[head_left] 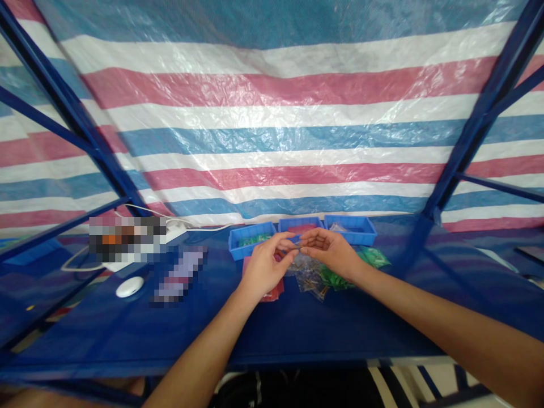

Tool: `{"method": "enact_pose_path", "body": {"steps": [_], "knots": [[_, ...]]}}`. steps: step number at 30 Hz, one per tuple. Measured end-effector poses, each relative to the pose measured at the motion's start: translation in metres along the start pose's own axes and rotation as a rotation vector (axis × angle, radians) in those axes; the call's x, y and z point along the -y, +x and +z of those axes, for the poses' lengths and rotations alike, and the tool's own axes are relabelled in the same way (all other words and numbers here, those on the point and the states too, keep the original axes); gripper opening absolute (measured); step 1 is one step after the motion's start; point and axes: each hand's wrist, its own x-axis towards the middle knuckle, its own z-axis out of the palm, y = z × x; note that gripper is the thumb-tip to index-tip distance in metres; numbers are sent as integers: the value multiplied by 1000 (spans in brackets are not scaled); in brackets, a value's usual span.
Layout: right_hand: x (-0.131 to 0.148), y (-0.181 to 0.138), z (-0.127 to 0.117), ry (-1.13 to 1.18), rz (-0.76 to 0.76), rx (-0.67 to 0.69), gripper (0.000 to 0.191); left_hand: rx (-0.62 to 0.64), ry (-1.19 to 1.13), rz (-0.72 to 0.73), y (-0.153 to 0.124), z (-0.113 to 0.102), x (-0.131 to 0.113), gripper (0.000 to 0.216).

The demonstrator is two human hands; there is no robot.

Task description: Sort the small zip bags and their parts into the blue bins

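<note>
My left hand [268, 265] and my right hand [334, 251] meet above the blue table, fingertips pinched close together. Something small and thin seems to be between them, too small to name. Beneath my left hand lie red plastic packets [272, 294], partly covered by it. Below and between the hands are clear plastic bags [312, 280] with small brownish pieces inside. Under my right hand and wrist spread green packets [374, 256], partly hidden by the forearm.
Behind the hands stand three blue bins: a left bin [233, 243] with green bits, a middle bin [283, 222] with red contents, and a right bin [370, 233] with clear bags. Leftward are a white oval object [130, 287], a blurred-out purple item [182, 273] and a white cable [208, 229].
</note>
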Motion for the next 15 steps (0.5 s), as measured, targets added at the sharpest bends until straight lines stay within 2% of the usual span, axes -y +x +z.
{"method": "enact_pose_path", "body": {"steps": [15], "knots": [[7, -2, 3, -35, -8, -49, 37, -14, -8, 39, -1, -2, -9, 29]]}}
